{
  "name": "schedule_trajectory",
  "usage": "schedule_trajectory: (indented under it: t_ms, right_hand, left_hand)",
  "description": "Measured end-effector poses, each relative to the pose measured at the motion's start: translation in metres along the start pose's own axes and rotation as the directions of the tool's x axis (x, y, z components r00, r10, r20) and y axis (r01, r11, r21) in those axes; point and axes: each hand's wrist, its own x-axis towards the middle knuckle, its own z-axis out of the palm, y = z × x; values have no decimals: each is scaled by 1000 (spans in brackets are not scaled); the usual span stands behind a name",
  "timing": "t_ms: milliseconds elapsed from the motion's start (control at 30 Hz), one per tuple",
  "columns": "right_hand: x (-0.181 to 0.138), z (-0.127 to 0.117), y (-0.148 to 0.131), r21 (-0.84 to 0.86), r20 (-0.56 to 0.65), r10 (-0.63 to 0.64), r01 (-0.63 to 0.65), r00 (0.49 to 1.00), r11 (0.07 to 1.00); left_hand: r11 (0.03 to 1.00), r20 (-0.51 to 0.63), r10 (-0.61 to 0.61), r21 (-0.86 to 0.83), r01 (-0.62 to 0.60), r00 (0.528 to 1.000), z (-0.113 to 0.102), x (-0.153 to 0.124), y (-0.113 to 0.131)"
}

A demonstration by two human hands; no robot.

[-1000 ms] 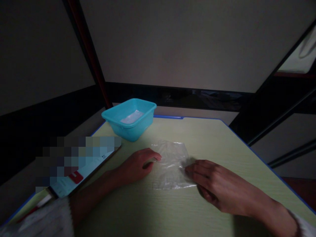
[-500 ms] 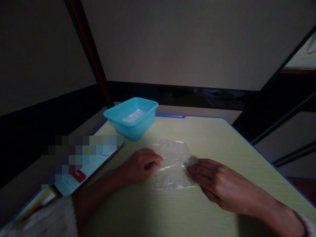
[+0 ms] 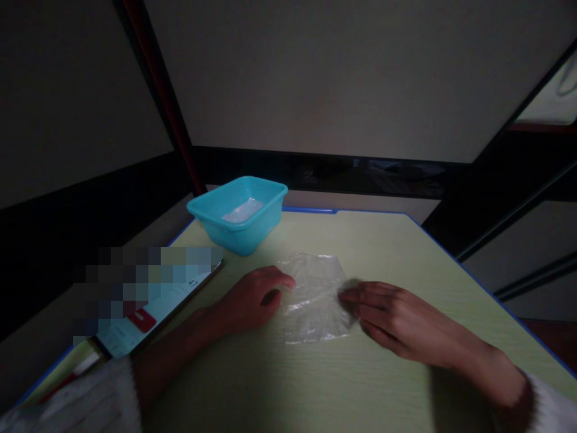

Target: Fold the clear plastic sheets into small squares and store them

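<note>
A clear, creased plastic bag [image 3: 313, 300] lies flat on the pale table between my two hands. At its left edge is my left hand [image 3: 255, 300], with the index fingertip on the plastic and the thumb apart below it. My right hand [image 3: 387, 316] reaches in from the other side, palm down, its fingers stretched out and the tips resting at the bag's right edge. Neither hand grips anything that I can see.
A turquoise plastic basin [image 3: 243, 234] stands at the back left of the table [image 3: 360, 240], with a clear packet [image 3: 243, 210] inside. Closer on the left lies a tablet-like screen [image 3: 166, 300], partly blurred out. Behind the table rises a grey panel.
My left thumb has drawn away from the index finger. My right fingers have shifted slightly up and left along the bag's edge. The bag stays nearly in place.
</note>
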Motion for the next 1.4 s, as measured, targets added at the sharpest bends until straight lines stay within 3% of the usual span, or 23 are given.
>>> schedule_trajectory:
  t_ms: [267, 567, 767, 900, 967, 1200, 1400]
  right_hand:
    - [0, -1, 2, 188, -15, 111, -106, 994, 976]
    - [7, 7, 19, 463, -89, 321, -246, 943, 852]
    - [27, 11, 28, 674, -100, 437, -262, 894, 691]
    - [42, 17, 33, 809, -12, 533, -305, 846, 502]
    - [49, 20, 35, 830, 10, 575, -328, 818, 452]
    - [60, 28, 39, 798, -101, 666, -340, 739, 498]
    - [60, 34, 39, 692, -218, 725, -421, 654, 587]
  left_hand:
    - [997, 12, -45, -66, 46, 999, 0, 2, -1]
    - [981, 64, -74, -173, 84, 995, -4, 5, -2]
    - [919, 45, -167, -354, 172, 985, -3, 7, -5]
    - [862, 37, -288, -425, 276, 957, 1, 10, -6]
    - [836, 8, -332, -460, 299, 943, 2, 11, -6]
    - [748, -20, -416, -575, 330, 909, 5, 13, -6]
    - [763, -49, -446, -542, 351, 894, 7, 14, -7]
